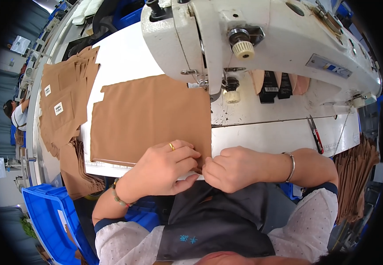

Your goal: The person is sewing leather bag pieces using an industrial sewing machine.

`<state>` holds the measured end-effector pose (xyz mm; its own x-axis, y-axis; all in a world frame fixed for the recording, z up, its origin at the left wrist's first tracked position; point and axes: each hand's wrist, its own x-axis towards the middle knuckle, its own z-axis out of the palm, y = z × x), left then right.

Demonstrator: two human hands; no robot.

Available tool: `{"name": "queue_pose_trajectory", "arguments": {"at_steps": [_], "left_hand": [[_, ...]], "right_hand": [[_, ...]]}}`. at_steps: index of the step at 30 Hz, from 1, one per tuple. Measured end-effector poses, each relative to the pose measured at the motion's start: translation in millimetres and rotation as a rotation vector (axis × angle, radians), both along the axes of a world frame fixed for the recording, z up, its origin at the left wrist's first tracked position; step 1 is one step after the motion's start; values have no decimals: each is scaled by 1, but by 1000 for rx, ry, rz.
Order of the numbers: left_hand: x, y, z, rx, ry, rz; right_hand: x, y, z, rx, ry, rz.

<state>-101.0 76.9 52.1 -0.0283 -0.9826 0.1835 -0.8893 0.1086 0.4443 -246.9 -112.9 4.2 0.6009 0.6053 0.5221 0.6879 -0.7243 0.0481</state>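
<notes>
A flat brown fabric piece (pixel 147 115) with a notched far left corner lies on the white table, its far right edge beside the needle area of the sewing machine (pixel 253 39). At its near right corner, my left hand (pixel 167 168), with a gold ring, has its fingers curled on the cloth. Next to it, my right hand (pixel 231 170) pinches the fabric's corner, fingertips pressed together. The two hands almost meet there, and the fingers hide the exact grip. Along the near edge of the fabric a pale line shows.
Brown fabric pieces (pixel 63 97) with white labels are stacked at left. Red-handled snips (pixel 317 137) lie on the table at right, near black tags (pixel 268 86) under the machine arm. A blue bin (pixel 50 221) stands at lower left; more brown pieces (pixel 354 181) hang at right.
</notes>
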Motion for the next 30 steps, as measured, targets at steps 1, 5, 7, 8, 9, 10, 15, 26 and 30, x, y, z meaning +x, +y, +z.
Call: {"name": "queue_pose_trajectory", "arguments": {"at_steps": [1,5,7,8,9,10,15,26,30], "left_hand": [[3,-4,6,75,19,2],[3,-21,-12,-52,-254,193],[6,-16,-28,75,-213,231],[7,-13,-32,48,-224,224],[9,-12,-34,24,-236,217],[10,-12,-35,25,-235,220],[18,-22,-34,-18,-224,234],[51,-51,-43,-128,-192,230],[61,-61,-42,-93,-147,257]], "right_hand": [[0,0,-1,33,17,13],[0,-2,2,11,47,37],[-2,-2,1,14,44,29],[-2,-2,0,22,41,20],[-1,-2,-2,21,41,23],[1,-2,-4,42,16,11],[9,-10,-3,57,-39,-22],[33,-32,-11,138,-54,-172],[41,-39,-14,150,-59,-214]]}}
